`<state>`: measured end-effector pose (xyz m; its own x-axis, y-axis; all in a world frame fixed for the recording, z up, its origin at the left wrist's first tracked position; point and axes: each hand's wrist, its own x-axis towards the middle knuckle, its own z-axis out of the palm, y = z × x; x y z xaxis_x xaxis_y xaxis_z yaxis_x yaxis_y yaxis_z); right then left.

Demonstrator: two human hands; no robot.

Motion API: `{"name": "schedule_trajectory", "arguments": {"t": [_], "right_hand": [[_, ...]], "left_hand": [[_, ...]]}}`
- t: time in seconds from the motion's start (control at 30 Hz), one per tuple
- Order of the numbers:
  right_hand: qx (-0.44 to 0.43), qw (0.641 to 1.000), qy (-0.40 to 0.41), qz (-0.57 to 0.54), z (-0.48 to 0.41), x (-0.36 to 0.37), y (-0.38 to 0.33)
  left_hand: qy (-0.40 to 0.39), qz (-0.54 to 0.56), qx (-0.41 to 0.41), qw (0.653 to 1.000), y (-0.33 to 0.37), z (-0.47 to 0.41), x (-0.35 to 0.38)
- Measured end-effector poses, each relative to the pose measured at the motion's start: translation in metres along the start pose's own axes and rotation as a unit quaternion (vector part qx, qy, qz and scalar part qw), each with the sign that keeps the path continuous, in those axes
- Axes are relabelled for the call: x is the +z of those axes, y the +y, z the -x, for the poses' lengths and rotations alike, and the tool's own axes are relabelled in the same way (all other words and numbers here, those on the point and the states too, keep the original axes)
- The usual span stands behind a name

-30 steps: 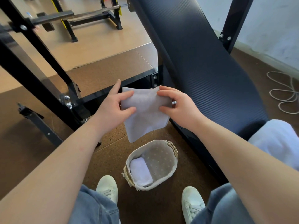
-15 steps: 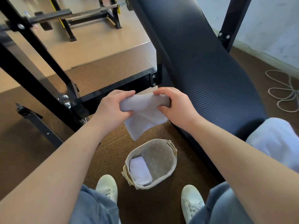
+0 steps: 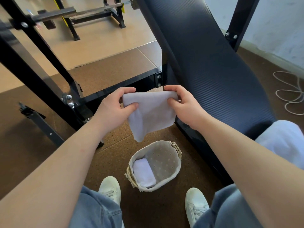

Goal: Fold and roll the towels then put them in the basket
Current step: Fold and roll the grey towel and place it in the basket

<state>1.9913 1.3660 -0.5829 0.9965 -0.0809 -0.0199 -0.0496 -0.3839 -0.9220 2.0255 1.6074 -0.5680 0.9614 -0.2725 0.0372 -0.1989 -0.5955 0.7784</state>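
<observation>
**Roll begun at the towel's top edge**

The black bench pad (image 3: 205,71) slants down the right half of the view. Its steel frame (image 3: 115,89) crosses behind the hands, above the brown floor mat (image 3: 49,120). At the right edge of the view a heap of white cloth (image 3: 283,142) lies at the pad's lower end. It may be more towels, though I cannot tell.

The basket (image 3: 164,183) stands on the mat just beside the bench's lower edge, between two white shoes (image 3: 110,188). One rolled towel (image 3: 144,172) already lies against its left wall, with room beside it.

The towel in hand (image 3: 151,112) hangs in the air above the basket, touching nothing but the hands. A second ago it was held out as a flat folded panel. Since then its top edge has been turned over, and it is now a thick band running from hand to hand.

The left hand (image 3: 113,107) grips the band's left end, fingers over the top and thumb in front. The right hand (image 3: 185,106) grips the right end the same way.

My judgement is that folding is finished and rolling has started. Most of the cloth is still loose below the band. The loose corner could skew the roll if one hand turns faster than the other.
</observation>
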Motion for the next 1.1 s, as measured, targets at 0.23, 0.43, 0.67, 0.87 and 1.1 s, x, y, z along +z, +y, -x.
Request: {"name": "schedule_trajectory", "arguments": {"t": [0.23, 0.43, 0.67, 0.87, 1.1], "right_hand": [[0.016, 0.999, 0.026, 0.026, 0.001, 0.0, -0.005], [-0.008, 0.995, -0.083, 0.062, 0.006, -0.007, -0.008], [-0.079, 0.972, -0.077, 0.205, 0.007, -0.006, 0.0], [-0.125, 0.953, -0.064, 0.267, 0.01, -0.009, 0.007], [-0.067, 0.986, -0.048, 0.144, 0.011, -0.006, 0.009]], "left_hand": [[0.019, 0.037, -0.013, 0.999, -0.003, 0.0, 0.003], [0.003, 0.055, -0.026, 0.998, -0.004, -0.002, 0.003], [-0.067, -0.119, 0.001, 0.991, -0.009, -0.002, 0.007], [-0.048, -0.192, 0.072, 0.977, -0.014, 0.002, 0.006], [-0.012, -0.092, 0.056, 0.994, -0.012, 0.004, 0.012]]}}
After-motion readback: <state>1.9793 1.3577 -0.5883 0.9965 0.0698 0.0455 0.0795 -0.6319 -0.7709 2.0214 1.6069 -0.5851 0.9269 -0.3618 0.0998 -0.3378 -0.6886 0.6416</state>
